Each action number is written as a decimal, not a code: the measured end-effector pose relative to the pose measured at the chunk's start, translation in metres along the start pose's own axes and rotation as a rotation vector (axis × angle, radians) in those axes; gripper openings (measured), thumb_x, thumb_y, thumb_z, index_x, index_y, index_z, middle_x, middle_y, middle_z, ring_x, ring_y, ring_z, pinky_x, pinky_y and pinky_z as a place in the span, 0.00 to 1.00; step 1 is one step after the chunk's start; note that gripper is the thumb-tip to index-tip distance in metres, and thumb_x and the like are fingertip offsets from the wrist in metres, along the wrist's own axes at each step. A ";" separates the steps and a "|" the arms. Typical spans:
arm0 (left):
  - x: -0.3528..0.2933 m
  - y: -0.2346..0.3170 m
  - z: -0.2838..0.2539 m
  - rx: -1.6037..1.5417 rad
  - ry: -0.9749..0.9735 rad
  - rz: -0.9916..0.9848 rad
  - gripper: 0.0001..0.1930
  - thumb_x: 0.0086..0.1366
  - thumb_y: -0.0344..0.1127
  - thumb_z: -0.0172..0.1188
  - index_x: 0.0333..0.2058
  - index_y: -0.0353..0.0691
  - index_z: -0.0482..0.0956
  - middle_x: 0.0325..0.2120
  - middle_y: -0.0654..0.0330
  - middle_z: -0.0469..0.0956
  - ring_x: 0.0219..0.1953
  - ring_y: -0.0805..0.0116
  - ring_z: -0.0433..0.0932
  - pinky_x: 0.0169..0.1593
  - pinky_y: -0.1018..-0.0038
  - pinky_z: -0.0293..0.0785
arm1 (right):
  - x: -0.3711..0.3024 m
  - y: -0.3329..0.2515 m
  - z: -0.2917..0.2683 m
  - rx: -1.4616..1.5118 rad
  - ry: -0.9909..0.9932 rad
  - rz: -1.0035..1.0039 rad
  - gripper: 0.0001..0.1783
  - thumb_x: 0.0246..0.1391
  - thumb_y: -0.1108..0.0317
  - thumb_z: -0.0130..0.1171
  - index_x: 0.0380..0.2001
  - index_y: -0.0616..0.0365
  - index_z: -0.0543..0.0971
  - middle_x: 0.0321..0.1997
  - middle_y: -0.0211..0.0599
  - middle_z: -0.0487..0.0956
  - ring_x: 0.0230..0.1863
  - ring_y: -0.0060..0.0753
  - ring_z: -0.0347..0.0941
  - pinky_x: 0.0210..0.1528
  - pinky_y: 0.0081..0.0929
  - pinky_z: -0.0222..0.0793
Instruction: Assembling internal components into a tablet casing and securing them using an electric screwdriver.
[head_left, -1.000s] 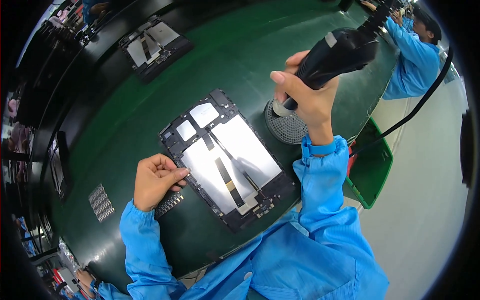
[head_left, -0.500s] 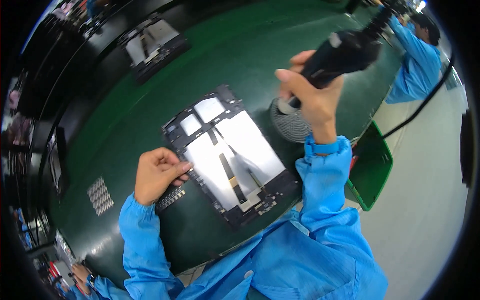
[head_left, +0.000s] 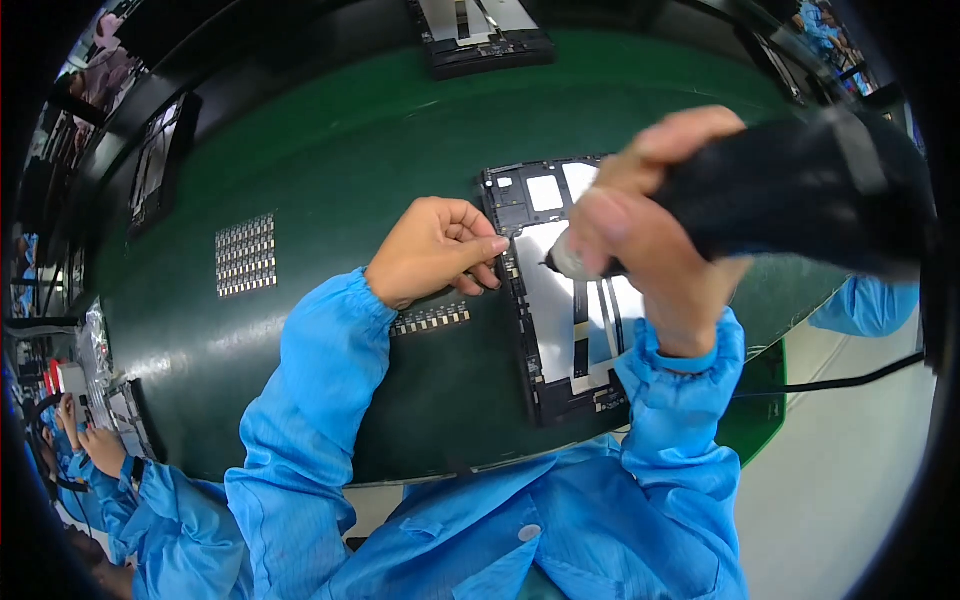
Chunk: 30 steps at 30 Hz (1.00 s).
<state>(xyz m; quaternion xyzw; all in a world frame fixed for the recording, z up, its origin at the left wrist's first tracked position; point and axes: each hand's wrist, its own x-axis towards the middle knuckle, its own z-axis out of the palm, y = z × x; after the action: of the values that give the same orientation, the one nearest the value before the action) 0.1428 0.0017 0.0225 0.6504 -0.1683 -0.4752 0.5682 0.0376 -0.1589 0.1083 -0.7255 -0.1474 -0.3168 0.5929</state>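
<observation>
An opened tablet (head_left: 545,290) lies on the green table, its silver panels and black frame facing up. At its left edge is my left hand (head_left: 435,250), thumb and forefinger pinched together; anything between their tips is too small to make out. My right hand (head_left: 660,230) is wrapped round a thick black electric screwdriver (head_left: 790,190), blurred by motion. The screwdriver's tip points left over the tablet's upper panel, near my left fingertips, and hand and tool hide the tablet's right side. Partly under my left wrist lies a strip of small boards (head_left: 432,319).
A sheet of small parts (head_left: 246,255) lies on the table (head_left: 330,190) to the left. Other opened tablets stand at the far edge (head_left: 485,35) and far left (head_left: 158,165). A green bin (head_left: 757,415) is by my right arm, with a black cable (head_left: 840,378). Another person's hand (head_left: 105,452) shows lower left.
The view has turned, putting the tablet farther right. My right hand has brought the screwdriver from over the round ridged grey object to over the tablet. My left hand stays at the tablet's left edge.
</observation>
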 end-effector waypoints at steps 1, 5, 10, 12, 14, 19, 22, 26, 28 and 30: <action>0.000 -0.001 0.000 -0.001 -0.010 0.012 0.09 0.61 0.32 0.61 0.32 0.31 0.74 0.24 0.57 0.79 0.25 0.72 0.81 0.23 0.82 0.76 | 0.002 0.004 0.011 0.047 0.029 0.031 0.21 0.44 0.83 0.61 0.41 0.59 0.65 0.19 0.37 0.72 0.16 0.28 0.70 0.22 0.26 0.70; 0.004 -0.003 0.000 0.017 -0.018 0.027 0.08 0.61 0.32 0.61 0.31 0.31 0.74 0.24 0.57 0.79 0.24 0.73 0.80 0.23 0.81 0.76 | 0.002 0.029 0.020 0.052 0.002 0.045 0.19 0.45 0.85 0.60 0.39 0.61 0.66 0.20 0.38 0.73 0.16 0.28 0.70 0.22 0.26 0.71; 0.004 -0.003 0.000 0.017 -0.018 0.037 0.08 0.60 0.31 0.61 0.29 0.32 0.74 0.23 0.57 0.78 0.23 0.73 0.79 0.22 0.80 0.76 | 0.003 0.036 0.022 0.004 0.000 0.073 0.18 0.45 0.85 0.61 0.39 0.62 0.67 0.20 0.38 0.74 0.17 0.29 0.71 0.22 0.28 0.71; 0.004 -0.006 -0.001 0.012 -0.016 0.039 0.08 0.60 0.31 0.61 0.29 0.32 0.74 0.23 0.57 0.78 0.23 0.73 0.79 0.23 0.80 0.76 | 0.002 0.036 0.029 0.063 0.067 0.140 0.16 0.42 0.83 0.65 0.35 0.63 0.71 0.20 0.34 0.76 0.19 0.22 0.71 0.24 0.20 0.69; 0.004 -0.007 -0.002 0.011 -0.017 0.042 0.08 0.60 0.31 0.62 0.29 0.31 0.74 0.23 0.57 0.78 0.23 0.73 0.79 0.23 0.80 0.76 | 0.002 0.037 0.032 0.119 0.138 0.205 0.15 0.39 0.82 0.68 0.32 0.64 0.76 0.21 0.29 0.77 0.22 0.15 0.71 0.25 0.13 0.66; 0.004 -0.007 -0.001 0.011 -0.026 0.062 0.09 0.59 0.31 0.62 0.29 0.31 0.74 0.23 0.57 0.78 0.23 0.73 0.79 0.23 0.80 0.77 | 0.003 0.035 0.036 0.238 0.165 0.246 0.14 0.39 0.84 0.67 0.31 0.66 0.75 0.20 0.31 0.77 0.21 0.15 0.71 0.23 0.13 0.66; 0.004 -0.008 -0.002 0.006 -0.024 0.060 0.09 0.59 0.31 0.62 0.29 0.31 0.74 0.23 0.57 0.78 0.23 0.73 0.79 0.23 0.79 0.77 | 0.003 0.038 0.035 0.222 0.145 0.218 0.14 0.39 0.85 0.67 0.31 0.67 0.75 0.20 0.31 0.77 0.20 0.16 0.71 0.22 0.14 0.66; 0.005 -0.007 -0.001 0.007 -0.029 0.067 0.09 0.59 0.31 0.62 0.29 0.31 0.74 0.23 0.57 0.78 0.23 0.73 0.79 0.23 0.80 0.77 | 0.002 0.039 0.033 0.178 0.140 0.198 0.15 0.39 0.84 0.67 0.32 0.67 0.75 0.20 0.32 0.77 0.21 0.16 0.71 0.22 0.14 0.66; 0.005 -0.005 -0.001 0.020 -0.027 0.064 0.08 0.59 0.31 0.62 0.29 0.31 0.74 0.23 0.57 0.78 0.24 0.73 0.80 0.23 0.80 0.77 | 0.000 0.040 0.033 0.127 0.120 0.175 0.14 0.39 0.84 0.67 0.31 0.67 0.75 0.20 0.30 0.76 0.21 0.16 0.70 0.23 0.14 0.65; 0.004 -0.005 -0.001 0.025 -0.025 0.061 0.08 0.59 0.31 0.62 0.29 0.31 0.74 0.23 0.57 0.78 0.24 0.73 0.80 0.23 0.80 0.77 | -0.002 0.040 0.036 0.072 0.050 0.128 0.16 0.42 0.85 0.64 0.34 0.64 0.70 0.19 0.34 0.74 0.19 0.21 0.70 0.22 0.19 0.67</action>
<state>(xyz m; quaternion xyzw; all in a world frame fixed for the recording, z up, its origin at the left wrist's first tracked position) 0.1442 0.0010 0.0165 0.6459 -0.2010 -0.4636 0.5722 0.0700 -0.1349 0.0729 -0.7034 -0.0974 -0.2907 0.6413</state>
